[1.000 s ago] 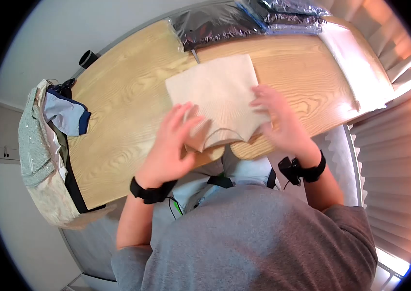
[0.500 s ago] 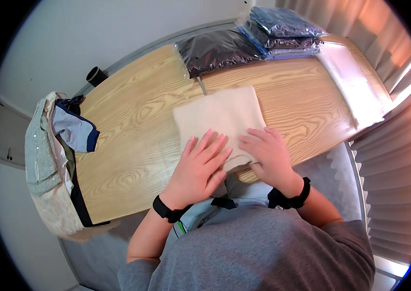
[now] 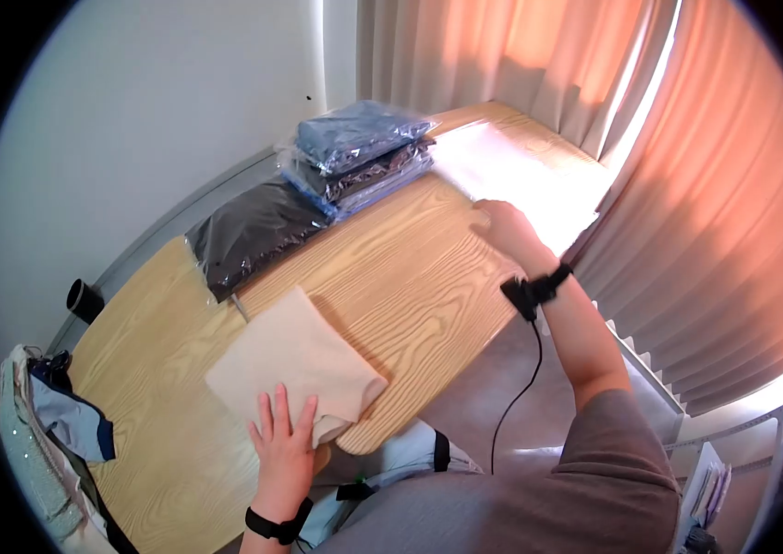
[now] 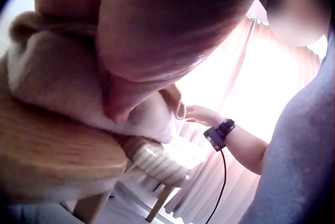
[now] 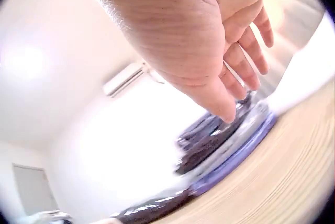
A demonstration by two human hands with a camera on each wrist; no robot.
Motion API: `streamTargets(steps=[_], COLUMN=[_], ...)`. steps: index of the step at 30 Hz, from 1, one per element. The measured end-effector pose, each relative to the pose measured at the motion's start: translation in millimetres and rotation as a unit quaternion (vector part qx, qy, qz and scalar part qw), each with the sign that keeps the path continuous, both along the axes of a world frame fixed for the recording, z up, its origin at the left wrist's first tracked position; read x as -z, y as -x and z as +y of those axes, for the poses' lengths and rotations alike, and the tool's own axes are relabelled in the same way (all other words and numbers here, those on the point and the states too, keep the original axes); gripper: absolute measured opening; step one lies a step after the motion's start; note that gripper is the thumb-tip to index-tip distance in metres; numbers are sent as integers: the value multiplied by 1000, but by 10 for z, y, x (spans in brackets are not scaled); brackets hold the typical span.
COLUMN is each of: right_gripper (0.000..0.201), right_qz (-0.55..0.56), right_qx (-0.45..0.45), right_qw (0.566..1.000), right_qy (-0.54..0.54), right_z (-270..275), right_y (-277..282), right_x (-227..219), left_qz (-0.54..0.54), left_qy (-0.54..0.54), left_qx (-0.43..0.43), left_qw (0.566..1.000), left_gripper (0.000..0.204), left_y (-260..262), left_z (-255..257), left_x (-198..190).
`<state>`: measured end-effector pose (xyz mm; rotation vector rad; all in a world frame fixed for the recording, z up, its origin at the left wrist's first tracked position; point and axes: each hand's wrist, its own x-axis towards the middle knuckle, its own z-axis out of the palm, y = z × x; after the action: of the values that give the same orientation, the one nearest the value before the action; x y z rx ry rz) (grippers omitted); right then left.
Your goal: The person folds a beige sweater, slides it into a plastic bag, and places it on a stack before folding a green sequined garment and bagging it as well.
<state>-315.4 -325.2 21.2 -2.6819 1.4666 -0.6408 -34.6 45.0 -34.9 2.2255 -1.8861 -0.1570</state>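
A folded cream knit garment [image 3: 290, 355] lies on the wooden table [image 3: 410, 323] near its front edge. My left hand [image 3: 285, 452] rests on the garment's near side, fingers spread; in the left wrist view the thumb of the left hand [image 4: 141, 35] touches the cream cloth [image 4: 57, 72]. Out to the right, my right hand [image 3: 513, 233] is at the near edge of a pile of clear plastic bags [image 3: 539, 180], bright with glare. In the right wrist view the right hand [image 5: 209, 41] has its fingers loosely extended, holding nothing.
Bagged dark clothing [image 3: 257, 231] and a stack of bagged garments [image 3: 354, 148] lie along the back edge. Loose clothes [image 3: 68, 420] hang over the left end, and a black cylinder [image 3: 84, 301] stands behind that side. Curtains [image 3: 705, 212] are at the right.
My right hand has left the garment and reached right to the plastic bags. My left hand stays on the garment. The head view has turned to the right.
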Motion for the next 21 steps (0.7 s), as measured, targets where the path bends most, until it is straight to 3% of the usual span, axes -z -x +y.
streamTargets(steps=[2, 5, 7, 10, 16, 19, 21], right_gripper=[41, 35, 33, 27, 26, 28, 29], right_qz=[62, 125, 124, 121, 4, -33, -284], right_qx=[104, 177, 188, 233, 290, 215, 215], right_qw=[993, 975, 973, 963, 955, 971, 908], right_qy=[-1, -35, -58, -56, -57, -95, -221], right_z=[-464, -753, -946, -1210, -1296, -1392, -1458], right_y=[168, 294, 355, 343, 456, 598, 645], right_x=[45, 169, 264, 440, 470, 503, 479], left_qz=[-15, -12, -5, -4, -7, -9, -8], left_qy=[-2, -6, -11, -16, -17, -18, -16], left_qx=[-6, -27, -31, -35, -38, -39, -40], left_qw=[1000, 1000, 999, 999, 999, 999, 999], left_gripper=[64, 68, 80, 81, 80, 79, 79], left_y=[-23, -55, -78, -65, -50, -48, -51], left_z=[-89, -164, -199, -206, -207, -210, -210], left_x=[12, -31, -18, -23, -26, -29, -21])
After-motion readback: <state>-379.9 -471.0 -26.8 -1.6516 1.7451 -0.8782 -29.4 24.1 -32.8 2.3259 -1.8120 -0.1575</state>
